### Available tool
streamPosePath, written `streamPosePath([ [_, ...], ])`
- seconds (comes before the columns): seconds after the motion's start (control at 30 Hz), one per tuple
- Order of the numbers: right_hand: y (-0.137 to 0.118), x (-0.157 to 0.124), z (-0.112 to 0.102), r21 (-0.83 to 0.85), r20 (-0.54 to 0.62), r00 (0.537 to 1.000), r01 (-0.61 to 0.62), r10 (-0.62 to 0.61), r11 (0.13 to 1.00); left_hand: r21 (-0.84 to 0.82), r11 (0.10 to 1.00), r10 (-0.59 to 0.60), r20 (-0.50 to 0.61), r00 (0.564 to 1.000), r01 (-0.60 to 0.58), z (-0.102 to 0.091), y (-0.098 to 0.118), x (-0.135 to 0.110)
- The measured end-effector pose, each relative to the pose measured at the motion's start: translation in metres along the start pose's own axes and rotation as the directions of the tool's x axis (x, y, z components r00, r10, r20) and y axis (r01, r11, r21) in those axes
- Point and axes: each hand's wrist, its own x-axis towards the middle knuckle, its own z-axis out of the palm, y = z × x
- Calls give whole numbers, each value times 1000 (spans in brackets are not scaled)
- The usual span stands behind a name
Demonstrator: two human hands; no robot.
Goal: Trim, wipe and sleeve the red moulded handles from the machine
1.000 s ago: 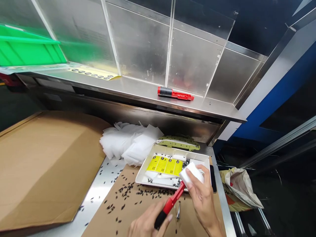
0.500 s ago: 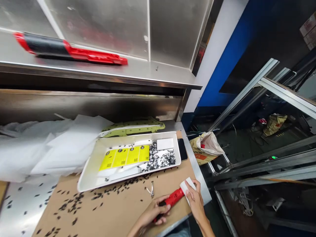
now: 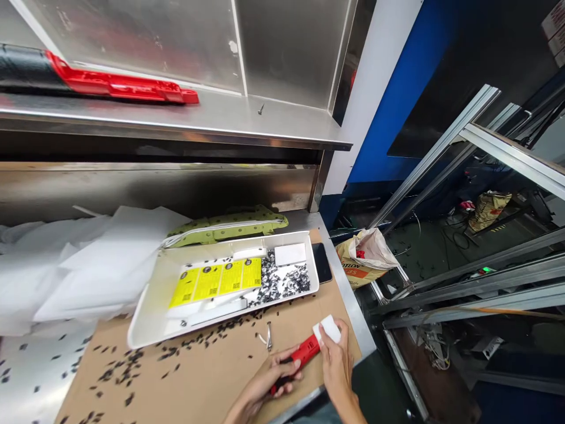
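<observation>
My left hand (image 3: pixel 278 377) is closed around the black end of a red and black plastic housing (image 3: pixel 306 351), held at a slant over the cardboard's front edge. My right hand (image 3: pixel 334 359) pinches a small white rectangular piece (image 3: pixel 327 329) between thumb and fingers, against the housing's red far end. Whether the white piece is a card or a stack of labels I cannot tell. Just behind my left hand lies a small metal tool like nail clippers (image 3: pixel 269 337).
A white tray (image 3: pixel 136 321) holds yellow label sheets (image 3: pixel 216 281) and many small black bits. More bits are scattered over the cardboard (image 3: pixel 212 377). A phone (image 3: pixel 322 262) lies beside the tray. Another red and black part (image 3: pixel 123 84) and a screw (image 3: pixel 261 109) rest on the metal shelf.
The whole view has shifted slightly. The white piece is turned a little in my right hand, which remains at the housing's red end. My left hand keeps its hold.
</observation>
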Motion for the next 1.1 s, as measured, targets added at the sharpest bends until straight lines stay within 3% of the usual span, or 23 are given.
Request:
streamPosePath([
  [1.1, 5, 0, 4, 5, -43, 999, 1, 0, 1000, -7, 1000, -15, 33, 999, 16, -11, -3, 10],
])
